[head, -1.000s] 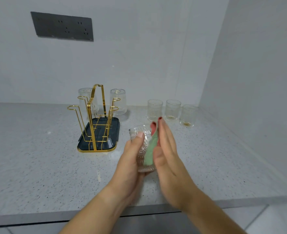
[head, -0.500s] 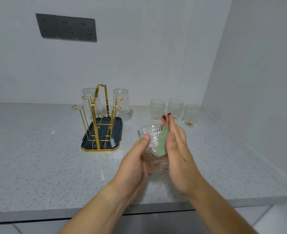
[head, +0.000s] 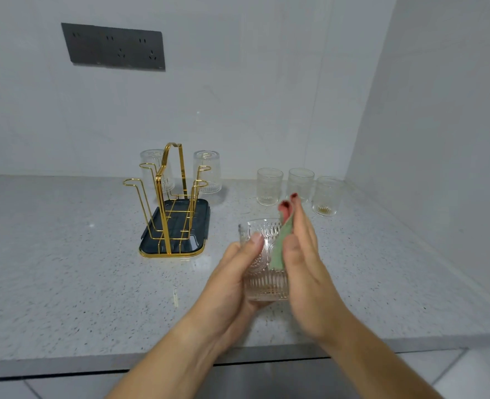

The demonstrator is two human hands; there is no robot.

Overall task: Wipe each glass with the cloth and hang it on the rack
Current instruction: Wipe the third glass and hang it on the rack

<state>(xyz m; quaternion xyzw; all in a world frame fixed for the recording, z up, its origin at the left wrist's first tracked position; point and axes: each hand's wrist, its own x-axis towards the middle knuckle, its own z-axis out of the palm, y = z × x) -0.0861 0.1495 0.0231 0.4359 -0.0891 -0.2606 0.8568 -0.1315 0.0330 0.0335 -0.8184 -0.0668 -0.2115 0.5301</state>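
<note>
Two hands share one glass (head: 264, 272), held right of the rack (head: 170, 203) and nearer the person. The left hand (head: 232, 272) grips it, thumb curled on its wall. The right hand (head: 301, 254) presses the green cloth (head: 279, 249) against it with straight fingers. Hard rubbing could push the glass out of that single grip onto the counter (head: 65, 269). Three upright glasses (head: 269, 186) stand right of the rack and two inverted glasses (head: 207, 171) hang on its far side. Its near pegs look free.

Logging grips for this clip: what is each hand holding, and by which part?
The left hand grips the glass round its side, thumb near the rim. The right hand presses the green cloth flat against the glass's other side.
</note>
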